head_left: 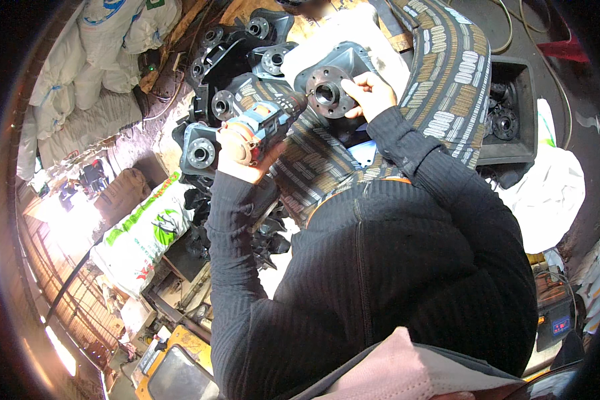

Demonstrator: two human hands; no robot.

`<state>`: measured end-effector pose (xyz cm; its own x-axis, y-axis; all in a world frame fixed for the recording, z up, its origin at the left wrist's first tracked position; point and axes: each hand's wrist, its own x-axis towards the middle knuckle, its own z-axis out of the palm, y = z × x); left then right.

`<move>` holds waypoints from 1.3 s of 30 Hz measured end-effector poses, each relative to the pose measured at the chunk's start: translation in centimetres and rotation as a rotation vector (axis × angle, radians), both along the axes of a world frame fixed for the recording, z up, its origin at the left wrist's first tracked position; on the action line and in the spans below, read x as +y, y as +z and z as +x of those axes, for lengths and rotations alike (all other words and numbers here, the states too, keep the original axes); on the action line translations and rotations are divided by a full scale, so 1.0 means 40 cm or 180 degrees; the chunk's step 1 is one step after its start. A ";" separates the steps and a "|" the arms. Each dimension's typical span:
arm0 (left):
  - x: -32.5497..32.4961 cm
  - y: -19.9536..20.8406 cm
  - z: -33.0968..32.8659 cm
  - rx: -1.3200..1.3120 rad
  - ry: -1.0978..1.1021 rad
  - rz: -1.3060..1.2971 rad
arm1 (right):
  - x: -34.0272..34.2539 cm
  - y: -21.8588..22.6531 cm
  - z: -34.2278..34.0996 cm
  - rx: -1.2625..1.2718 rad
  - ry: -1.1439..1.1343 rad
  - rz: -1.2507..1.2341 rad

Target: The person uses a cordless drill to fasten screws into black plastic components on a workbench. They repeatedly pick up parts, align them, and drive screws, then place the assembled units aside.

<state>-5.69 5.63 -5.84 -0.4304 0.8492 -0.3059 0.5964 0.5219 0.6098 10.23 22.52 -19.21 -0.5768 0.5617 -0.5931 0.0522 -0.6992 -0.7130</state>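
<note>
My left hand (237,159) is closed round a blue and orange cordless drill (265,123). The drill's dark front end points up and right, beside a round metal flange (324,97). This flange has a central bore and a ring of holes, and it sits on a black housing (345,56) above my lap. At the flange's right rim is my right hand (373,95), its fingers and thumb bent in against the metal. Whether a small screw is pinched there too, I cannot make out.
Several similar flanged black parts (223,105) crowd the left and far side. Patterned cloth (447,73) covers my legs. A black crate (513,157) holding metal parts stands at the right. White sacks (90,73) are piled at the far left, and a cable (561,113) hangs at the right.
</note>
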 end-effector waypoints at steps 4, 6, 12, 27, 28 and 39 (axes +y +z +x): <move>-0.004 0.001 -0.001 0.0260 -0.0127 0.0066 | 0.000 -0.006 0.005 -0.0016 0.0017 -0.0203; 0.030 0.025 -0.008 0.0697 -0.0701 -0.0083 | 0.000 -0.007 0.005 -0.0050 0.0098 -0.0224; 0.011 -0.006 -0.011 -0.0230 0.0058 -0.0093 | -0.003 -0.018 0.009 0.0062 0.0019 -0.0233; 0.124 0.045 -0.007 0.1202 -0.0983 -0.1287 | 0.006 -0.072 0.018 -0.0805 0.0232 0.0155; 0.130 0.043 -0.005 0.1051 -0.0699 -0.1465 | 0.005 -0.074 0.019 -0.0805 0.0241 0.0137; 0.125 -0.011 -0.028 0.1049 -0.0736 -0.1737 | -0.016 -0.114 0.039 -0.0516 0.0171 0.0225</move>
